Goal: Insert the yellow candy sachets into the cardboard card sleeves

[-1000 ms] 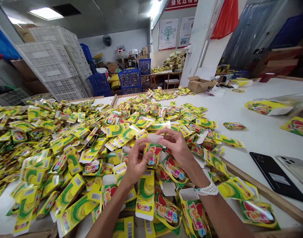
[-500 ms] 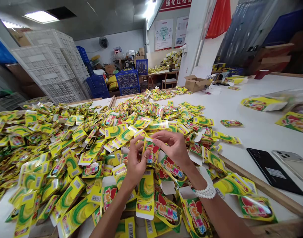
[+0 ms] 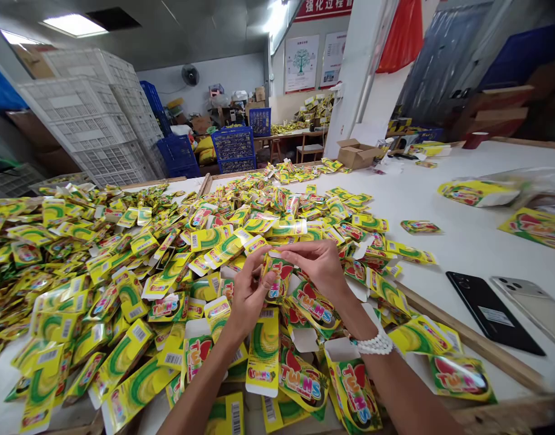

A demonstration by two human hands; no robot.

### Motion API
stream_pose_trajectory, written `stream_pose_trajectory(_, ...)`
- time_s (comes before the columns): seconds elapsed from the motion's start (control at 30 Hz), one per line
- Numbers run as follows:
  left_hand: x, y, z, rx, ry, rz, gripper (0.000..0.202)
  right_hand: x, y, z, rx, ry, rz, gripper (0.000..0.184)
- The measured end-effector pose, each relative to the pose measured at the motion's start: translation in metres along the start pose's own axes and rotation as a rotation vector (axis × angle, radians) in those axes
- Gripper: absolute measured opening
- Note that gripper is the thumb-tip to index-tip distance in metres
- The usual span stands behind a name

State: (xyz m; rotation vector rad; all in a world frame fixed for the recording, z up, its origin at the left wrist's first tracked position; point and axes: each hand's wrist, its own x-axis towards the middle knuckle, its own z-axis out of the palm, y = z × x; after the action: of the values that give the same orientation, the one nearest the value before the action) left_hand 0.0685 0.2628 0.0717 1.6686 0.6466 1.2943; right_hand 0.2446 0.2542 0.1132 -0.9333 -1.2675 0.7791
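A small yellow carton (image 3: 279,281) printed "TWINS" stands upright between my hands, its printed front facing me. My left hand (image 3: 250,293) is closed round its left side, thumb across the front. At the carton's top edge, my right hand (image 3: 320,266) pinches the white flap with thumb and fingertips; the hand partly hides the flap. Below and around both hands lie many similar cartons, some with white end flaps standing out, such as a TWINS carton (image 3: 305,377) and a yellow-green carton (image 3: 263,350) showing its barcode side.
A heap of yellow cartons (image 3: 123,254) spreads over the white table (image 3: 418,187). A wooden strip (image 3: 477,341) runs along the right, beside a black phone (image 3: 490,314) and a pale phone (image 3: 531,302). Farther back are a cardboard box (image 3: 357,155), blue crates (image 3: 234,145) and white crates (image 3: 87,115).
My right fingers have come down and closed together on the carton's top flap. My left hand keeps its hold on the carton. The view has shifted slightly.
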Motion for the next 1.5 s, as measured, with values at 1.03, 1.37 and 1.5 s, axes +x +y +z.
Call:
stream_pose_trajectory(1.03,0.004,0.006,0.009,0.001,0.282,-0.044,0.036,-0.01,-0.005,0.018,-0.032,-0.11,0.0,0.019)
stream_pose_trajectory(1.37,0.001,0.007,0.009,0.065,0.338,-0.004,0.034,-0.012,-0.019,0.014,-0.19,-0.171,0.05,0.022)
stream_pose_trajectory(1.5,0.001,0.009,0.002,-0.17,0.241,-0.013,0.031,-0.016,-0.034,-0.025,-0.092,-0.207,0.04,0.026)
